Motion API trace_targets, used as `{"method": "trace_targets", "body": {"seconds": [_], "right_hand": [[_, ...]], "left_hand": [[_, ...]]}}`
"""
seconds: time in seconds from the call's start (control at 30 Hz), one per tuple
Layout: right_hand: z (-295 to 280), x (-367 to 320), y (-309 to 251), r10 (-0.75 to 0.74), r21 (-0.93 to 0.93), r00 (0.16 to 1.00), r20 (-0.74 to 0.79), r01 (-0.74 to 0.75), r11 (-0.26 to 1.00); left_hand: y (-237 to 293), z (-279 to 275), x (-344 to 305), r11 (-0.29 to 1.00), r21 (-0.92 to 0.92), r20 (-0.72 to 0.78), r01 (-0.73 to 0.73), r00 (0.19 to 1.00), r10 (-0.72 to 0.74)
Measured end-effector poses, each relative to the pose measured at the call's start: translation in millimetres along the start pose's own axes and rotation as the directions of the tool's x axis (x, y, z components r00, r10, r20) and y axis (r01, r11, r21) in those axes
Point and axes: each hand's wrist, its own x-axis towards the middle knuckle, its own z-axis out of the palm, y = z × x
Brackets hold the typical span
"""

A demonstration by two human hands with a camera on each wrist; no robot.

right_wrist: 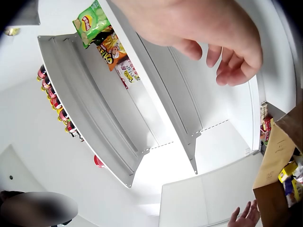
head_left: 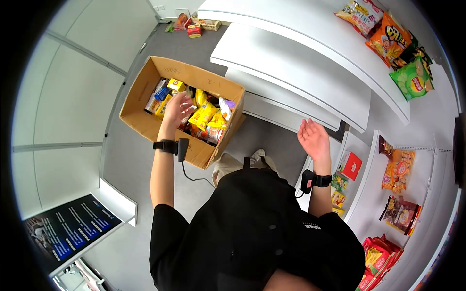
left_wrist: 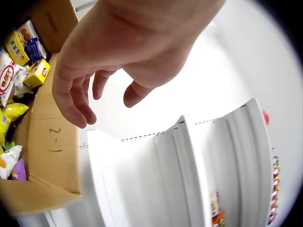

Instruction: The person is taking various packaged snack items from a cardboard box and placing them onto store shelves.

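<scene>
In the head view my left hand (head_left: pixel 178 110) hovers over the cardboard box (head_left: pixel 196 79), fingers loosely bent and holding nothing. Below it lie snack packs, among them a yellow bag (head_left: pixel 203 115) and a small yellow box (head_left: pixel 176 85). My right hand (head_left: pixel 314 139) is raised near the shelf edge, palm up, with relaxed fingers and nothing in it. The left wrist view has my left hand (left_wrist: pixel 118 52) beside the box's flap (left_wrist: pixel 56 142). In the right wrist view my right hand (right_wrist: pixel 203 38) hangs in front of the white shelves (right_wrist: pixel 161 94).
Chip bags (head_left: pixel 412 79) stand on the upper right shelf. Lower right shelves hold an orange bag (head_left: pixel 399 169), a brown bag (head_left: pixel 402 213) and red packs (head_left: pixel 379 257). Small packages (head_left: pixel 194 31) lie on the floor behind the box. A dark sign (head_left: pixel 73 233) is at lower left.
</scene>
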Motion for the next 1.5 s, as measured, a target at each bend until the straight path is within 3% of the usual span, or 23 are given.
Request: {"method": "trace_targets", "body": {"seconds": [0.1,0.13,0.17,0.27,0.3,0.4,0.43,0.53,0.67,0.77,0.83,0.9,0.97,1.03,1.1,1.13,1.23,1.33,1.47,1.5], "right_hand": [[-8,-5,7,0.02,0.044,0.997,-0.075,-0.017,0.999],[-8,-6,9,0.011,0.058,0.995,-0.095,-0.006,0.998],[-18,-4,9,0.033,0.066,0.995,-0.097,-0.026,0.997],[-22,-12,11,0.014,0.115,0.993,-0.113,0.0,0.993],[-21,-14,11,0.005,0.128,0.992,-0.126,0.012,0.992],[-9,-22,11,-0.057,0.124,0.984,-0.17,0.079,0.989],[-5,-24,11,-0.071,0.108,0.982,-0.173,0.09,0.99],[13,-29,19,-0.12,0.063,0.975,-0.189,0.134,0.989],[26,-44,33,-0.185,0.035,0.95,-0.252,0.2,0.979],[27,-50,48,-0.203,0.029,0.922,-0.331,0.225,0.974],[30,-54,57,-0.215,0.039,0.897,-0.386,0.249,0.968],[30,-57,63,-0.237,0.033,0.888,-0.395,0.272,0.962],[32,-63,69,-0.265,0.024,0.884,-0.385,0.297,0.955],[31,-66,71,-0.275,0.024,0.874,-0.401,0.31,0.95],[32,-66,72,-0.278,0.027,0.868,-0.412,0.316,0.948],[37,-67,73,-0.286,0.022,0.859,-0.424,0.325,0.945],[34,-66,77,-0.28,0.036,0.873,-0.398,0.32,0.947],[28,-64,80,-0.27,0.035,0.898,-0.346,0.3,0.953],[27,-61,80,-0.258,0.036,0.915,-0.31,0.282,0.959],[26,-60,80,-0.256,0.042,0.922,-0.291,0.28,0.959]], "left_hand": [[-34,9,52,0.996,-0.014,-0.062,0.092,0.994,-0.092],[-62,-3,85,0.981,0.003,-0.028,0.196,0.98,-0.195],[-89,-9,101,0.98,0.152,0.023,0.127,0.991,-0.132],[-135,-11,143,0.884,0.332,0.007,0.329,0.936,-0.351],[-149,-21,154,0.89,0.322,0.08,0.323,0.927,-0.365],[-177,-19,186,0.786,0.391,-0.059,0.478,0.866,-0.497],[-181,-10,184,0.755,0.394,-0.171,0.525,0.848,-0.501],[-199,-11,191,0.704,0.491,-0.094,0.512,0.835,-0.542],[-225,2,192,0.653,0.497,-0.167,0.572,0.801,-0.575],[-279,-21,231,0.685,0.52,-0.035,0.511,0.813,-0.581],[-280,-21,229,0.7,0.492,-0.039,0.517,0.817,-0.576],[-265,-11,221,0.598,0.493,-0.077,0.632,0.716,-0.694],[-266,-14,220,0.606,0.532,-0.04,0.592,0.732,-0.68],[-308,-33,242,0.696,0.409,-0.046,0.591,0.775,-0.631],[-322,-36,243,0.743,0.22,-0.164,0.632,0.775,-0.61],[-321,-44,246,0.749,0.246,-0.079,0.615,0.783,-0.617],[-314,-52,258,0.709,0.261,-0.2,0.655,0.756,-0.623],[-282,-40,235,0.819,0.195,-0.153,0.54,0.841,-0.519],[-273,-44,242,0.934,0.215,-0.052,0.284,0.959,-0.279],[-270,-46,246,0.933,0.317,0.013,0.172,0.983,-0.185]]}}
